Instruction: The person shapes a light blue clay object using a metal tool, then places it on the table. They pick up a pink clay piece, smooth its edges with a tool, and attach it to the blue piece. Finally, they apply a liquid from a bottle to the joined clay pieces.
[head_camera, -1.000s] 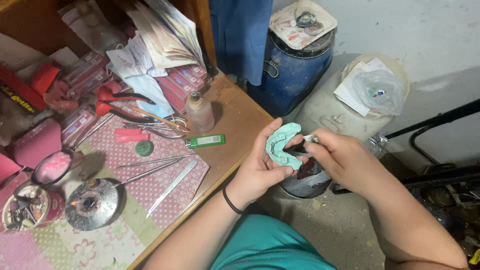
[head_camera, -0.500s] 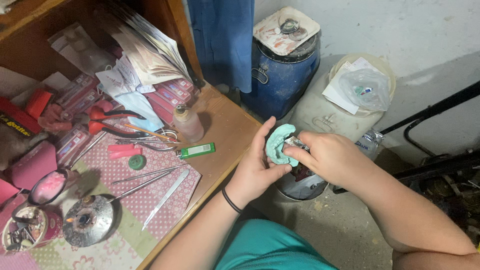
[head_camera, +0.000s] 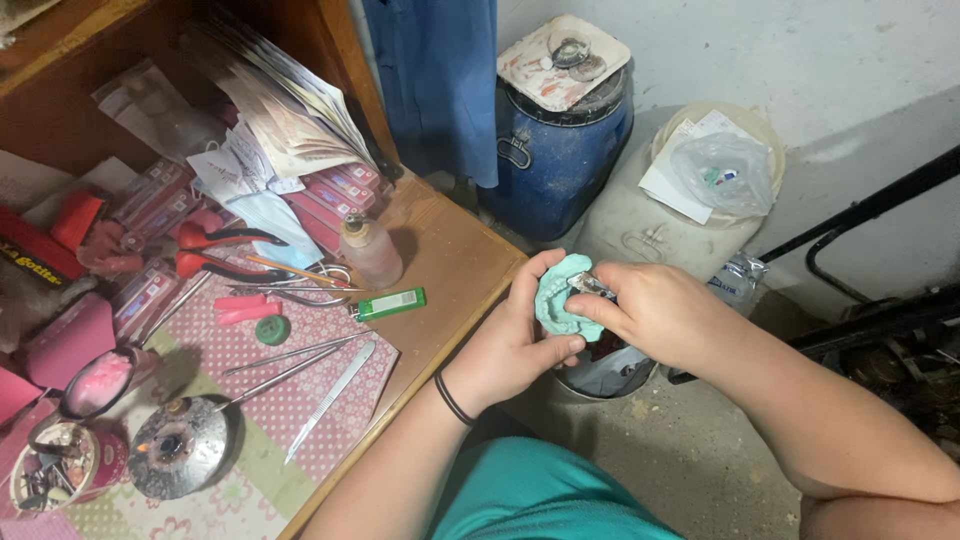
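My left hand (head_camera: 515, 340) grips a pale green dental cast (head_camera: 558, 300), tooth side facing up, held just off the right edge of the wooden desk (head_camera: 450, 260). My right hand (head_camera: 655, 310) pinches a small metal tool (head_camera: 590, 285) whose tip rests against the cast. A black band circles my left wrist. Both hands hover above a small bin lined with a bag (head_camera: 605, 370) on the floor.
On the desk lie a green lighter (head_camera: 388, 303), a small bottle (head_camera: 370, 250), thin metal instruments (head_camera: 300, 365), red-handled pliers (head_camera: 225, 250) and a round metal burner (head_camera: 180, 445). A blue drum (head_camera: 555, 150) and a white bucket (head_camera: 650, 215) stand by the wall.
My view has shifted slightly, so the desk sits lower and left. Both hands stay together on the cast; the right hand has turned a little with the tool.
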